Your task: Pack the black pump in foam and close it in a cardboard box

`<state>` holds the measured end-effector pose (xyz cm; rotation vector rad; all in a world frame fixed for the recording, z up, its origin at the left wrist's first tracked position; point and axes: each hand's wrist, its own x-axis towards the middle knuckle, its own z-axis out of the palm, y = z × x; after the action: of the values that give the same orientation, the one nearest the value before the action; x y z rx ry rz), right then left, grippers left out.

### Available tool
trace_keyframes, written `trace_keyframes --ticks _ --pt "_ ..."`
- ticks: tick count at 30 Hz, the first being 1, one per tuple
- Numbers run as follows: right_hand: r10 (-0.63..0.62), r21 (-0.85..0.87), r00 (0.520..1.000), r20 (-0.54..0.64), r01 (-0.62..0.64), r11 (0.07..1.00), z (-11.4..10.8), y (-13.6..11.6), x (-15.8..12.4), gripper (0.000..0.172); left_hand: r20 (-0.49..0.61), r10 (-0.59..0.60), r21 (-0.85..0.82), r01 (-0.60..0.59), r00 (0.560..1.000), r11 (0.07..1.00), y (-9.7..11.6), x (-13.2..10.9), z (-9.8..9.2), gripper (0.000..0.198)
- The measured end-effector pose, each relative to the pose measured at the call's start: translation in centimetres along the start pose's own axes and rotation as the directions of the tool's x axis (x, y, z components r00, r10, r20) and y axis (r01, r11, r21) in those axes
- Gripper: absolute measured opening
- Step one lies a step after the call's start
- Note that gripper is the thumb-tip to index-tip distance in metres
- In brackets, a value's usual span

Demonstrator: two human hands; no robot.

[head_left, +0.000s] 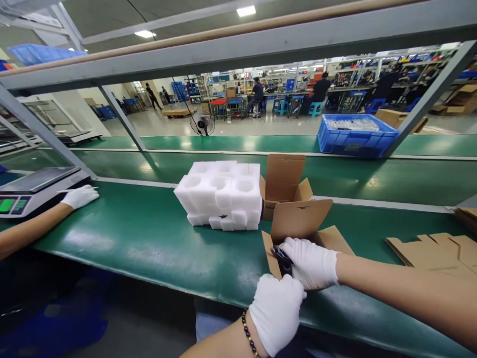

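Both my hands wear white gloves and meet at the near edge of an open brown cardboard box (298, 223) on the green conveyor belt (149, 238). My right hand (311, 262) is closed on a small dark object (282, 258) at the box's opening. My left hand (276, 311), with a bead bracelet at the wrist, is curled just below it and touches the same object. A second open box (283, 184) stands behind. A stack of white foam inserts (223, 194) sits to the left of the boxes.
A co-worker's gloved hand (80, 196) rests by a digital scale (33, 189) at the left. Flat cardboard blanks (432, 251) lie at the right. A blue crate (356, 134) sits on the far belt. Grey frame posts cross the view; workers sit far behind.
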<state>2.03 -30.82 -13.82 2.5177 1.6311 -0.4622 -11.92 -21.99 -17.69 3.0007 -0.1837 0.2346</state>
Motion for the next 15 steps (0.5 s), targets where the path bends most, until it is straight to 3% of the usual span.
trace_keyframes --ticks 4,7,9,10,12,13,15 --pt "-0.088 0.161 0.996 -0.024 0.091 0.983 0.1 1.3 -0.5 0.075 -0.176 0.082 -0.029 -0.089 0.981 0.996 -0.9 -0.8 -0.9 0.018" --pt "-0.055 0.238 0.994 0.098 0.030 0.971 -0.8 1.9 -1.7 0.073 -0.339 0.118 -0.134 -0.172 0.933 0.976 -2.4 -1.4 -1.4 0.030" --pt "0.045 0.188 0.984 0.174 -0.078 0.979 -1.5 1.7 -2.5 0.064 -0.465 -0.002 -0.323 -0.167 0.886 0.932 -3.6 -1.6 -1.5 0.035" --pt "0.091 0.129 0.980 0.178 -0.115 0.985 -1.7 1.4 -2.9 0.055 -0.515 -0.131 -0.426 -0.120 0.847 0.897 -4.1 -1.4 -1.5 0.033" --pt "0.132 -0.024 0.984 0.122 -0.130 0.991 -2.0 1.0 -3.6 0.035 -0.545 -0.382 -0.564 0.011 0.747 0.826 -4.9 -0.8 -1.6 0.021" --pt "0.127 -0.086 0.987 0.097 -0.119 0.989 -2.0 0.8 -3.8 0.030 -0.542 -0.418 -0.568 0.049 0.729 0.821 -5.2 -0.2 -1.9 0.022" --pt "0.108 -0.139 0.992 0.068 -0.098 0.985 -2.0 0.8 -4.2 0.025 -0.530 -0.269 -0.454 -0.001 0.804 0.891 -5.4 1.1 -2.9 0.028"
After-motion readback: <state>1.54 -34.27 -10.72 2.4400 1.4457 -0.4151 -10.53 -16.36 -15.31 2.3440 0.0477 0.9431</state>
